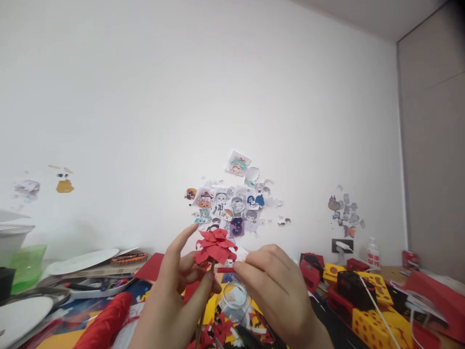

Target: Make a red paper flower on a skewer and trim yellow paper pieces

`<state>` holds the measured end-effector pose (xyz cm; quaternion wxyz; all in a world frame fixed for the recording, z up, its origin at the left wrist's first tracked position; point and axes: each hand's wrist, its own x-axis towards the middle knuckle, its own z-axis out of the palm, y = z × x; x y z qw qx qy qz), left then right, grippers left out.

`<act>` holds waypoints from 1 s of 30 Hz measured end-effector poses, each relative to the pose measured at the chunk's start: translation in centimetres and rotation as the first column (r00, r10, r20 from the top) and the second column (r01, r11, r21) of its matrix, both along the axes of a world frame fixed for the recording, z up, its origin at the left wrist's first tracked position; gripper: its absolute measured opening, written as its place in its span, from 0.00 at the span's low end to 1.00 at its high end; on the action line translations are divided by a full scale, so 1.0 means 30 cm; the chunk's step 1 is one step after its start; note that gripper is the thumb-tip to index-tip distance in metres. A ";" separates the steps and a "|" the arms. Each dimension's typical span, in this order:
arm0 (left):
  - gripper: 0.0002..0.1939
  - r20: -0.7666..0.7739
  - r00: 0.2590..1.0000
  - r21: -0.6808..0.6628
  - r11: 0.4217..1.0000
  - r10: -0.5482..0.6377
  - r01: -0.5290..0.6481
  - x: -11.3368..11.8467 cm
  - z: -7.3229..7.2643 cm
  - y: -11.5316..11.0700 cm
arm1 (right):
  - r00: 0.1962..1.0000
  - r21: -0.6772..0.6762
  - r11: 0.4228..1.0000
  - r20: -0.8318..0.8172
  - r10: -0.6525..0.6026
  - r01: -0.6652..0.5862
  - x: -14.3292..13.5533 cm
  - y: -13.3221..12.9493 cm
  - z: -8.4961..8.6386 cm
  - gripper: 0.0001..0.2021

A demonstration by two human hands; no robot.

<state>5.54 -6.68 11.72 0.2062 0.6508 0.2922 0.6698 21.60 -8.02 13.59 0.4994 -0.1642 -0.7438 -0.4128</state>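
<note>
A red paper flower point(215, 246) with layered, pointed petals stands upright at the centre on a thin stem. My left hand point(178, 291) pinches the stem just below the petals, its index finger raised beside the flower. To the right, my right hand point(278, 286) has its thumb and fingers pressed together on the end of a narrow red strip point(225, 270), which runs left to the stem under the bloom. A clear glass jar point(235, 294) stands below, between the hands, among red, yellow and black paper scraps point(218, 329).
A red roll point(107, 322) lies at the left, near a white tray of pens point(98, 291) and white plates point(25, 317). Yellow and red paper boxes point(379, 317), a cable and a bottle point(373, 253) are at the right. Behind, a wall carries drawings point(238, 165).
</note>
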 end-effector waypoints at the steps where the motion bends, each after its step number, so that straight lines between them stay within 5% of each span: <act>1: 0.27 -0.004 1.000 -0.001 1.000 -0.004 0.004 0.003 -0.002 -0.005 | 1.000 0.009 1.000 0.007 0.002 -0.002 -0.002 0.003 -0.003 0.09; 16: 0.12 -0.177 0.984 0.102 0.995 0.005 0.013 -0.004 -0.027 -0.030 | 0.994 0.184 0.977 -0.027 -0.105 0.108 -0.034 -0.024 0.007 0.07; 30: 0.08 -0.097 0.995 0.103 0.994 -0.020 0.031 0.007 -0.036 -0.046 | 0.991 0.096 0.992 -0.108 -0.074 0.084 -0.064 -0.018 -0.011 0.07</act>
